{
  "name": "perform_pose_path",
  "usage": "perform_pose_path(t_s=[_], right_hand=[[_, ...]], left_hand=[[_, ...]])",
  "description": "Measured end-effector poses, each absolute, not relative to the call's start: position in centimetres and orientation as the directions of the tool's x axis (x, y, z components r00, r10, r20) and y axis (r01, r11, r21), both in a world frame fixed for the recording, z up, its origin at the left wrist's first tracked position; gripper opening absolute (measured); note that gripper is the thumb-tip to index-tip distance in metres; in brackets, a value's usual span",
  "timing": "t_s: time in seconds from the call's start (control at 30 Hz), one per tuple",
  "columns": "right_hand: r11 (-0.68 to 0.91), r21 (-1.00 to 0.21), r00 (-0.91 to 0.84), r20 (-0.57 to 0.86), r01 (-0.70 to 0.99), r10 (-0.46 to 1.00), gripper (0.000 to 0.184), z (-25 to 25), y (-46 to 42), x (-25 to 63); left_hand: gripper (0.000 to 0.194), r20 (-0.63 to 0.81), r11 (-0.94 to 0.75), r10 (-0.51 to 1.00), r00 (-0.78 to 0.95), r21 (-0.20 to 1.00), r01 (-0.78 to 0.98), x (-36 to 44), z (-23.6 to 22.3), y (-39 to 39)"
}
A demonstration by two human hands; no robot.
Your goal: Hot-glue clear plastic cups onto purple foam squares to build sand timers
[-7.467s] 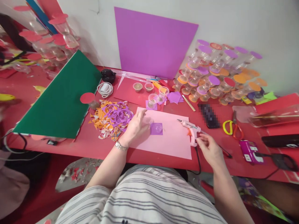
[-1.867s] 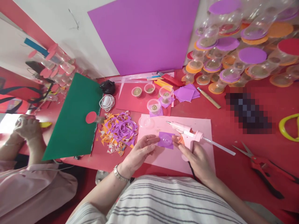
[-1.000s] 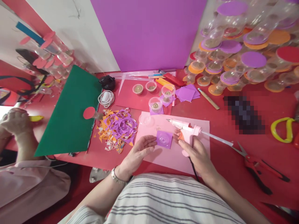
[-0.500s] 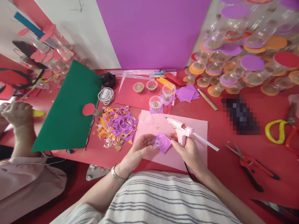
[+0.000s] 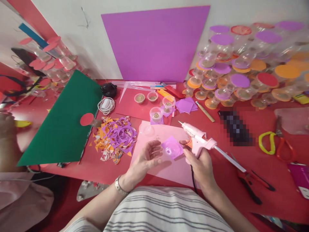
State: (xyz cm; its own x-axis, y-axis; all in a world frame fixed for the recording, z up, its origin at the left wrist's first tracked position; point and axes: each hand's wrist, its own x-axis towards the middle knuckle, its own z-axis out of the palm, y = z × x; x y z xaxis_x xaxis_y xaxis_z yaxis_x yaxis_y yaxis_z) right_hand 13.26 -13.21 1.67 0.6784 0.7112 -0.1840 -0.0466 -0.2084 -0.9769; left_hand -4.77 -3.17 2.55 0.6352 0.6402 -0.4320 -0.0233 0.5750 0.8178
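Observation:
My right hand [image 5: 201, 161] is wrapped round a pink hot glue gun [image 5: 198, 138], its nozzle pointing up and left and a clear glue stick [image 5: 230, 158] jutting out behind. A purple foam square [image 5: 177, 146] with a clear plastic cup piece [image 5: 169, 150] on it is tilted between my hands. Its right corner meets my right thumb and fingertips. My left hand [image 5: 147, 158] is open just left of the square, fingers apart and curved, with no clear contact. Beneath lies a pink sheet [image 5: 166, 172], with a clear plastic piece [image 5: 146, 129] on its far left corner.
Foam scraps [image 5: 118, 137] lie left, beside a leaning green board [image 5: 60, 125]. Cups on purple squares [image 5: 156, 120] stand beyond the sheet. Clear bottle pieces with coloured discs [image 5: 240, 80] are stacked right, behind pliers [image 5: 251, 183] and scissors [image 5: 267, 141]. A co-worker's arm [image 5: 8, 138] is far left.
My left hand's fingers have come away from the purple square, leaving a small gap. The square and glue gun have shifted slightly right, and the head view has tilted up.

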Motion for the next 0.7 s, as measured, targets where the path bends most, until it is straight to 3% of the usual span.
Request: perform_pose_path(t_s=[0.23,0.5,0.7], right_hand=[[-0.171,-0.982,0.756,-0.174,-0.083,0.631,0.031,2.1,-13.4,13.6],[-0.206,-0.976,0.807,-0.172,-0.065,0.565,0.033,2.3,-13.3,13.1],[-0.257,-0.966,0.804,-0.128,0.031,0.581,0.035,1.2,-13.6,12.7]], left_hand=[[0.072,-0.379,0.746,0.459,0.803,0.656,-0.117,-0.3,2.5,-3.3],[0.054,-0.21,0.536,0.605,0.768,0.821,-0.198,1.9,2.3,-3.8],[0.077,-0.233,0.489,0.692,0.683,0.848,-0.207,1.8,0.9,-3.6]])
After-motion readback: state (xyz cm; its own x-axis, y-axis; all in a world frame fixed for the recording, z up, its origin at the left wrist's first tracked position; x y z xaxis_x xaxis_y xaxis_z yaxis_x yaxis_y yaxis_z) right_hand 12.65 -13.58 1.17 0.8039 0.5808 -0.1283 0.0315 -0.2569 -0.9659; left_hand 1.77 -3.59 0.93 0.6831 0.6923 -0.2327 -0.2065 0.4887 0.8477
